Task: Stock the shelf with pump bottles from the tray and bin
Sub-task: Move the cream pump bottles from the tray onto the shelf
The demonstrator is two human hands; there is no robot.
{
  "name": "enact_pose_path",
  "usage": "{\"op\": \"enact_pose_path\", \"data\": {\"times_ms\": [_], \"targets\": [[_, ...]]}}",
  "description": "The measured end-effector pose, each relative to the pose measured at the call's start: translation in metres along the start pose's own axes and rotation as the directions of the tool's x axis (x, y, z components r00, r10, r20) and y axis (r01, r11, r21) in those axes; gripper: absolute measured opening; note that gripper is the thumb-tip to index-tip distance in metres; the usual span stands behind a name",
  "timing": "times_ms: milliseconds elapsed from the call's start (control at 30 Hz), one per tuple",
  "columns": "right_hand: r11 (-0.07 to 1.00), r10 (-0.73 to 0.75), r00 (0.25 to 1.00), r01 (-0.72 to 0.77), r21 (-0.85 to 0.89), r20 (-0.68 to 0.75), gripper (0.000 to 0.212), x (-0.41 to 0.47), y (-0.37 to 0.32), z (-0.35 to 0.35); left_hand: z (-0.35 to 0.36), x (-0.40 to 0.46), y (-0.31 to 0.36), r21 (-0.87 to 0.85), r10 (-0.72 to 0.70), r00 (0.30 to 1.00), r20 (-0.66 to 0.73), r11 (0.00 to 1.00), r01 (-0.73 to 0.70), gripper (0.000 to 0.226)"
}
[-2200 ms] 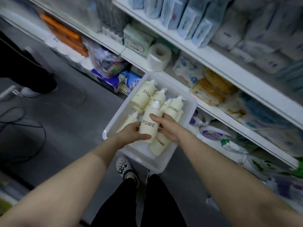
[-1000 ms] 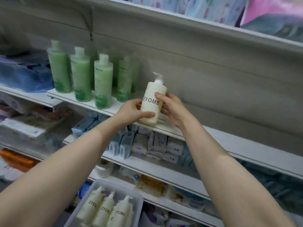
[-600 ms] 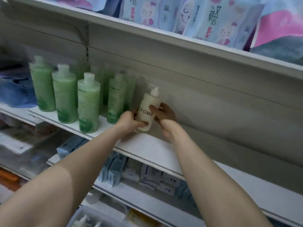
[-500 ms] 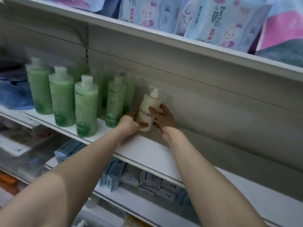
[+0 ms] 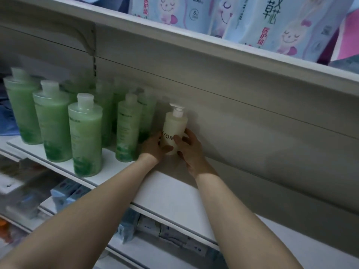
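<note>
A cream pump bottle [image 5: 174, 125] with dark lettering stands upright at the back of the white shelf [image 5: 171, 195], against the rear panel. My left hand [image 5: 154, 146] grips its lower left side, thumb across the front. My right hand [image 5: 191, 149] grips its lower right side, fingers curled round it. The bottle's base is hidden behind my hands. The tray and bin are out of view.
Several green bottles [image 5: 85, 133] stand in rows just left of the pump bottle. An upper shelf [image 5: 213, 47] with pale wipe packs [image 5: 272, 22] overhangs close above. The white shelf stretches to the right. Small boxes [image 5: 174, 235] fill the shelf below.
Both hands carried the pump bottle up from the tray, then pushed it back across the shelf to the rear panel beside the green bottles. The tray dropped out of view.
</note>
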State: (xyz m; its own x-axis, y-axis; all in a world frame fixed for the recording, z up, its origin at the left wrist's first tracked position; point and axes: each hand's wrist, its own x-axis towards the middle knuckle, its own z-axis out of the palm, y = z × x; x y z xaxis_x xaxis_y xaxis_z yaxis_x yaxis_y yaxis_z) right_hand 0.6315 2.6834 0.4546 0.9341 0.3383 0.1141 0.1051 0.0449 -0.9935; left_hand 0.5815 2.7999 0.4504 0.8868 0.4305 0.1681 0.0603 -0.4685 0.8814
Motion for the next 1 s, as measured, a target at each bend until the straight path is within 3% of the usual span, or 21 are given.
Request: {"op": "enact_pose_path", "data": {"times_ms": [100, 300, 467, 567, 767, 1000], "targets": [[1.0, 0.005, 1.0, -0.005, -0.002, -0.01, 0.062, 0.002, 0.002, 0.002, 0.0, 0.001, -0.001, -0.013, -0.002, 1.0, 0.004, 1.0, 0.002, 0.06], [0.999, 0.034, 0.999, -0.034, 0.004, -0.042, 0.048, -0.006, 0.003, 0.002, -0.004, -0.008, 0.001, 0.08, 0.006, 0.999, 0.036, 0.997, -0.009, 0.063], [0.993, 0.076, 0.988, -0.087, -0.078, -0.133, 0.05, -0.035, -0.006, 0.01, -0.011, -0.032, -0.003, -0.033, 0.005, 0.998, 0.065, 0.999, -0.003, 0.063], [0.994, 0.104, 0.983, -0.107, -0.012, -0.15, 0.047, -0.065, -0.013, 0.015, -0.024, -0.061, 0.001, -0.048, 0.007, 0.997, 0.079, 0.999, -0.003, 0.053], [0.996, 0.088, 0.988, -0.085, 0.031, -0.128, 0.041, -0.129, -0.019, 0.035, -0.058, -0.119, -0.003, -0.072, 0.143, 0.988, 0.054, 0.988, -0.139, 0.049], [0.998, 0.028, 0.989, -0.02, 0.06, -0.145, 0.041, -0.212, -0.019, 0.064, -0.094, -0.187, -0.029, -0.222, 0.152, 0.988, 0.009, 0.964, -0.147, 0.032]]}}
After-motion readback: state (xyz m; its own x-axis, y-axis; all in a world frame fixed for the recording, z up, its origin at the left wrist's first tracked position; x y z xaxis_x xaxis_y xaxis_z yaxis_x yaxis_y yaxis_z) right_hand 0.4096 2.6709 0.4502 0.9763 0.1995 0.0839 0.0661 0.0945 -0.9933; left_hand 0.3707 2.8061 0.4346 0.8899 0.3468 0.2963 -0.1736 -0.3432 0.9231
